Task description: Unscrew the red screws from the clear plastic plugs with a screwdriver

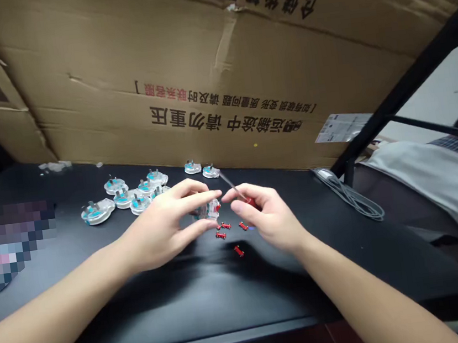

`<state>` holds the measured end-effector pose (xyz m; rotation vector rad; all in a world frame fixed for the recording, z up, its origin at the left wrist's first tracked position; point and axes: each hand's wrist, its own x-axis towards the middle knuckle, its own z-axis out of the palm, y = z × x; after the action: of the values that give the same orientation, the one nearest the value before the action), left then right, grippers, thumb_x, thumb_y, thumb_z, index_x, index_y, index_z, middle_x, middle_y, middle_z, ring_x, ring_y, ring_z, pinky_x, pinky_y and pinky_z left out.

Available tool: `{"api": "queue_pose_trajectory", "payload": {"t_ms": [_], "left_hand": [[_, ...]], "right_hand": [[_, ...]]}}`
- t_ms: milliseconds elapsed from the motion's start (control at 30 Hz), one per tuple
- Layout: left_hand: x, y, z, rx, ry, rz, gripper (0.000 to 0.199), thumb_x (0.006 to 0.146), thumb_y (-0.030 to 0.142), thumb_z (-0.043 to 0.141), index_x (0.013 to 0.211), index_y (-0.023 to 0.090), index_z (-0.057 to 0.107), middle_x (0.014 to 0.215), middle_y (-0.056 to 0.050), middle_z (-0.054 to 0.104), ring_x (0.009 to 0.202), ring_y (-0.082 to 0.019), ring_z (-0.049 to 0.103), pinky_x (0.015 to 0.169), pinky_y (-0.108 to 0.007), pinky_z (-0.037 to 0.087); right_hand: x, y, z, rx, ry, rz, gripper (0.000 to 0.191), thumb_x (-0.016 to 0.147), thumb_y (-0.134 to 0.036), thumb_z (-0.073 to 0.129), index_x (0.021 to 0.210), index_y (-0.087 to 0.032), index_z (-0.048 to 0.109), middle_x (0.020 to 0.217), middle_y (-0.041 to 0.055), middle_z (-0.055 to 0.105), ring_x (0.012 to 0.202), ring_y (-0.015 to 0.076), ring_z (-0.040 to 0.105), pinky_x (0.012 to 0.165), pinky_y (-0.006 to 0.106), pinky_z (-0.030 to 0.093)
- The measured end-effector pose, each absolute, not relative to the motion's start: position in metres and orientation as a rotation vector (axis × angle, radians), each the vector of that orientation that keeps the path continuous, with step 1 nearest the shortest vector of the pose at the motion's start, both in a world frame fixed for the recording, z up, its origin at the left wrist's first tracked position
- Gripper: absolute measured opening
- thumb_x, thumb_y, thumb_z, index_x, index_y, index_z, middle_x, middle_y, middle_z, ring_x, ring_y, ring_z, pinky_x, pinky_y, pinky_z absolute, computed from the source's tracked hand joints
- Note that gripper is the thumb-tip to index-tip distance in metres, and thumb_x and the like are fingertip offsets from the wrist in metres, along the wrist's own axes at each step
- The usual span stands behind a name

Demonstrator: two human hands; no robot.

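My left hand (177, 222) is wrapped round a clear plug (209, 210) with a red part at its right end, above the middle of the black table. Close on its right, my right hand (265, 211) grips a screwdriver by its red handle (250, 201); the metal shaft points up and left, apart from the held plug. Several small red pieces (220, 235) lie on the table below and between the hands. Behind my left hand stand several clear and blue plugs (97, 211) with their metal pins up. Two more plugs (211, 171) sit near the cardboard.
A large cardboard sheet (172, 50) with printed characters stands along the table's back edge. A coiled grey cable (351, 198) lies at the right, beside a black metal frame (393, 84). Clear scraps (56, 166) lie at the back left. Grey cloth (433, 174) is beyond the frame.
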<state>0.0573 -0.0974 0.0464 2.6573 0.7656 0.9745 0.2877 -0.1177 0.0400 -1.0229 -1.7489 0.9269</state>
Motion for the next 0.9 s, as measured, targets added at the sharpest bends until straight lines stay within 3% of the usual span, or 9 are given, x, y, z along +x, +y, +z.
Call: {"api": "queue_pose_trajectory", "payload": {"t_ms": [167,333,567,700,800,900], "left_hand": [[0.064,-0.099,0.04,2.651,0.698,0.952,0.034,0.096,0.025,0.06,0.129,0.018,0.063,0.116,-0.008,0.064,0.103,-0.018,0.063,0.091,-0.028,0.051],[0.065,-0.101,0.043,2.566,0.772,0.907,0.032,0.096,0.03,0.06,0.126,0.021,0.065,0.116,-0.007,0.068,0.102,-0.019,0.065,0.089,-0.029,0.051],[0.066,-0.106,0.044,2.421,0.891,0.959,0.045,0.086,0.042,0.072,0.124,0.019,0.064,0.113,-0.006,0.073,0.09,-0.019,0.067,0.082,-0.03,0.053],[0.066,-0.108,0.046,2.428,0.877,1.006,0.042,0.087,0.039,0.071,0.122,0.017,0.064,0.105,-0.006,0.073,0.087,-0.018,0.067,0.08,-0.028,0.052],[0.066,-0.108,0.047,2.414,0.868,1.021,0.041,0.087,0.038,0.071,0.122,0.017,0.064,0.099,-0.005,0.074,0.086,-0.018,0.067,0.079,-0.028,0.052],[0.066,-0.107,0.046,2.409,0.874,1.009,0.042,0.086,0.041,0.072,0.121,0.019,0.065,0.106,-0.006,0.074,0.087,-0.019,0.068,0.079,-0.029,0.053]], "right_hand": [[0.272,-0.121,0.036,-0.97,-1.751,1.016,0.028,0.089,-0.04,0.062,0.075,-0.017,0.064,0.065,-0.0031,0.052,0.058,0.0089,0.041,0.055,0.023,0.037],[0.275,-0.122,0.037,-1.034,-1.752,0.925,0.019,0.084,-0.035,0.067,0.078,-0.017,0.067,0.061,-0.0042,0.049,0.056,0.0089,0.039,0.053,0.023,0.035],[0.277,-0.125,0.04,-1.09,-1.76,0.878,0.018,0.082,-0.034,0.07,0.078,-0.016,0.071,0.057,-0.0053,0.045,0.053,0.0083,0.036,0.05,0.023,0.032],[0.279,-0.124,0.041,-1.027,-1.777,0.945,0.019,0.085,-0.033,0.066,0.078,-0.016,0.071,0.064,-0.0021,0.058,0.057,0.0089,0.044,0.055,0.023,0.036],[0.279,-0.123,0.04,-1.01,-1.783,0.948,0.022,0.087,-0.034,0.063,0.076,-0.016,0.069,0.065,-0.0019,0.059,0.058,0.0095,0.046,0.056,0.024,0.037],[0.278,-0.122,0.039,-1.039,-1.759,0.951,0.019,0.084,-0.034,0.066,0.08,-0.016,0.07,0.067,-0.0016,0.06,0.059,0.0099,0.047,0.056,0.024,0.038]]}}
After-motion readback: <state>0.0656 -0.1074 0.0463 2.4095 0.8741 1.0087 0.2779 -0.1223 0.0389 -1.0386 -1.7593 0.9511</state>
